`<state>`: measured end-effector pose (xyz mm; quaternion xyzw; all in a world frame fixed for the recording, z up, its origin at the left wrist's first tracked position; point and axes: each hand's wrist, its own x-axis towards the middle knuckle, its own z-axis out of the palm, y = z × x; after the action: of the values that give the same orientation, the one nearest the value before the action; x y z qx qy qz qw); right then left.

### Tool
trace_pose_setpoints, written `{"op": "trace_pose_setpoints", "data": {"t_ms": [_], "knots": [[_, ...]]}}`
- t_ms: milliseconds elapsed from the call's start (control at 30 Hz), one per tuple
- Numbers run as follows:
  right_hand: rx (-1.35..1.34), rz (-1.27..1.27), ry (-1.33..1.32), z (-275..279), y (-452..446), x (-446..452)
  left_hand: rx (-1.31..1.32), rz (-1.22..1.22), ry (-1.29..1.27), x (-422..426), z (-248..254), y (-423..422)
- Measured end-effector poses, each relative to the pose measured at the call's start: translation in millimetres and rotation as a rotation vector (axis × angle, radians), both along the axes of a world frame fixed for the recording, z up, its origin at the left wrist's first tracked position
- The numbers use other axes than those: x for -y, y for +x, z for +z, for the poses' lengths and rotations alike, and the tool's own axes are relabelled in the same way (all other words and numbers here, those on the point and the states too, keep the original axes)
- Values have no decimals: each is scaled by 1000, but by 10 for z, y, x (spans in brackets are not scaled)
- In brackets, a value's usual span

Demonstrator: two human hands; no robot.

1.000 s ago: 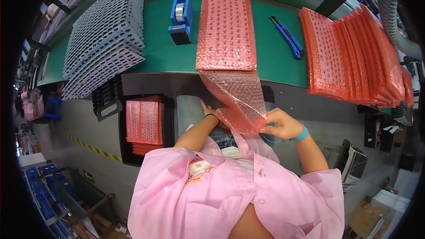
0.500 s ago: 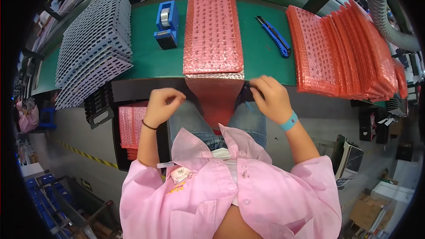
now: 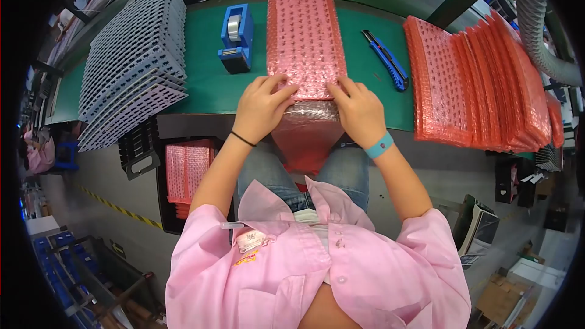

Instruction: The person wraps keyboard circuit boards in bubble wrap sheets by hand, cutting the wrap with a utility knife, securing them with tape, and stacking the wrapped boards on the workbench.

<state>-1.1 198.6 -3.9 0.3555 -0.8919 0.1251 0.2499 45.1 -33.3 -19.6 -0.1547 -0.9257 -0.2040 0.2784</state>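
Note:
A pink bubble-wrap bag [image 3: 306,39] lies flat on the green bench, its near end at the bench edge. Its clear-looking flap [image 3: 308,113] hangs down over that edge towards my lap. My left hand [image 3: 263,105] grips the bag's near left corner, thumb and fingertips on top of the film. At the opposite near corner, my right hand [image 3: 358,111] holds it the same way. Left of the bag stands a blue tape dispenser [image 3: 239,39] with a roll of clear tape. To the right lies a blue utility knife [image 3: 388,64], blade end pointing away.
Perforated grey sheets [image 3: 131,64] are stacked at the left. A row of filled red bubble-wrap bags [image 3: 481,85] leans at the right. Below the bench, a black crate [image 3: 170,222] holds more pink bags [image 3: 189,170]. A grey hose [image 3: 533,24] hangs at far right.
Both hands have moved forward and inward from beside the hanging flap onto the bag's near corners. The view has shifted slightly; the bag still lies on the bench.

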Motion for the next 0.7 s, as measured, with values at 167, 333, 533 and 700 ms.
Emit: {"op": "trace_pose_setpoints", "data": {"t_ms": [167, 333, 533, 700], "knots": [[125, 52, 28, 80, -102, -70, -35, 18, 14, -96, 38, -8], [232, 119, -4, 204, -65, -82, -228, 158, -30, 240, 636, 372], [311, 94, 33, 283, -36, -93, -394, 740, -155, 1300, 1151, 1020], [331, 87, 18, 293, -3, -78, -189, 800, -249, 1822, 1156, 1281]]}}
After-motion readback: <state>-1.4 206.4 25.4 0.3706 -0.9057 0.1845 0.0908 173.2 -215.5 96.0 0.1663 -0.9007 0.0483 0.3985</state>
